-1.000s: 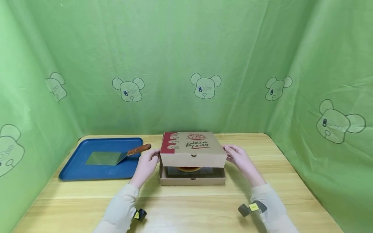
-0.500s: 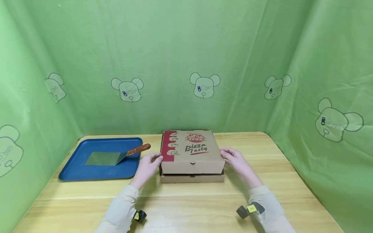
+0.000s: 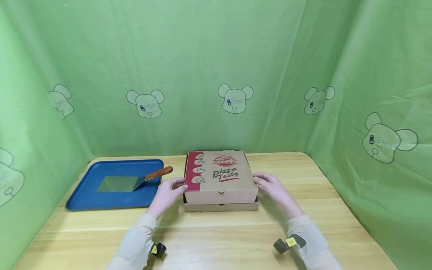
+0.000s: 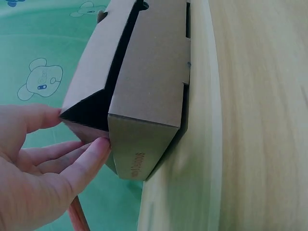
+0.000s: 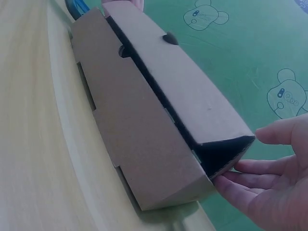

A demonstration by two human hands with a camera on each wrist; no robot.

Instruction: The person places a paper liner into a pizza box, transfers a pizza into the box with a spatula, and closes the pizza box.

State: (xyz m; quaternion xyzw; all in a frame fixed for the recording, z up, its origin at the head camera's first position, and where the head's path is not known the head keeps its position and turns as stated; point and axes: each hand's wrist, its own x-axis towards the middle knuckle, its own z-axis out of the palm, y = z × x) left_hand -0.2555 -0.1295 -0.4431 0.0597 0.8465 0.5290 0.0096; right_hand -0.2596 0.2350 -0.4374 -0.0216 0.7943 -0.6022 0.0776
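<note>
A brown cardboard pizza box (image 3: 233, 183) with a red strip and pizza lettering stands in the middle of the table. Its lid (image 4: 98, 62) sits lowered over the base, and a dark gap shows along the front between lid and base (image 5: 130, 120). At the lid's left front corner, my left hand (image 3: 168, 195) holds the side, thumb at the top edge and fingers lower down. My right hand (image 3: 271, 189) grips the opposite front corner the same way, with fingertips (image 5: 228, 185) at the lid's lower edge. The box's inside is hidden.
Left of the box lies a blue tray (image 3: 81, 195), bearing a spatula (image 3: 118, 183) with a wide metal blade and a wooden handle that points toward the box. Green curtains (image 3: 189, 123) with bear-head drawings enclose the wooden table (image 3: 216, 240) at the back and sides.
Between both hands, the lid has swung down from half raised until nearly on the base, hiding the pizza seen inside before. The hands came down with it. Tray and spatula have stayed put.
</note>
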